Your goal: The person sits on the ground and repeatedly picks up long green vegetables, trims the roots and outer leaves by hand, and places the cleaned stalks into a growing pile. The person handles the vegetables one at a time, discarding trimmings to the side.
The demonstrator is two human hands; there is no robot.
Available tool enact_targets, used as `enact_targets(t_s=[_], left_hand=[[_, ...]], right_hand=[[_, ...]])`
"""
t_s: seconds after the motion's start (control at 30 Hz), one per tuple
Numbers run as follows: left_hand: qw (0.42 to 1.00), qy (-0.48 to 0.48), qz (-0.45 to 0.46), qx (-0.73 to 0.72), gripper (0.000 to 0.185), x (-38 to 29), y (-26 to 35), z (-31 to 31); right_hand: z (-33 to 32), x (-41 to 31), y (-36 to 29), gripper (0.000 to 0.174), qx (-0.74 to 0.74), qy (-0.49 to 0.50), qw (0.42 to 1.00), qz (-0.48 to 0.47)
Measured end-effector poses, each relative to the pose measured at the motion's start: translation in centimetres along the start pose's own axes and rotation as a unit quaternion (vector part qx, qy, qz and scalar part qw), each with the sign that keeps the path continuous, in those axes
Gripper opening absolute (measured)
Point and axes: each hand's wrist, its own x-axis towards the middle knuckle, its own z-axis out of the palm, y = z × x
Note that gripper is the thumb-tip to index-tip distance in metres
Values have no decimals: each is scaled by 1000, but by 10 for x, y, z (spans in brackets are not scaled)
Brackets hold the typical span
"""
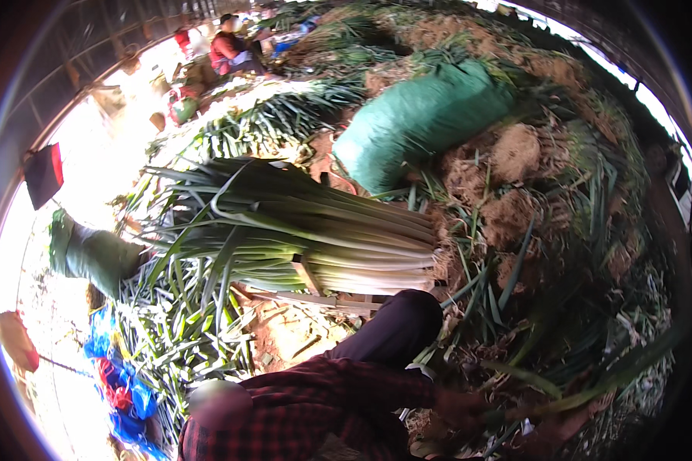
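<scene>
Past the cuff of a red-and-black plaid sleeve (346,392), my left hand (461,407) is dark and blurred at the lower right. A long leek (611,387) slants up to the right from beside it, smeared by motion. My right hand (574,425) shows dimly just below that leek. Shadow hides the fingers of both hands, so their grip is unclear. Beyond my dark-trousered knee (412,322) lies a large stack of leeks (346,248), white stems and roots to the right, green leaves to the left. A wooden frame (308,276) supports the stack.
A stuffed green sack (421,121) lies behind the stack, beside root clumps (513,152). Cut leaves (179,322) litter the left ground near blue plastic (130,397). Another green bundle (101,253) sits at far left. A person (230,49) sits at the back among more leeks (277,115).
</scene>
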Motion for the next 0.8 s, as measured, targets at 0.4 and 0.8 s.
enact_targets(t_s=[0.4, 0.8], left_hand=[[938, 284, -117, 158, 46, 40, -91, 14], [945, 264, -90, -170, 36, 28, -27, -13]], right_hand=[[-35, -16, -42, 61, 9, -4, 1000, -5], [-25, -3, -104, 34, 202, -76, 970, -114]])
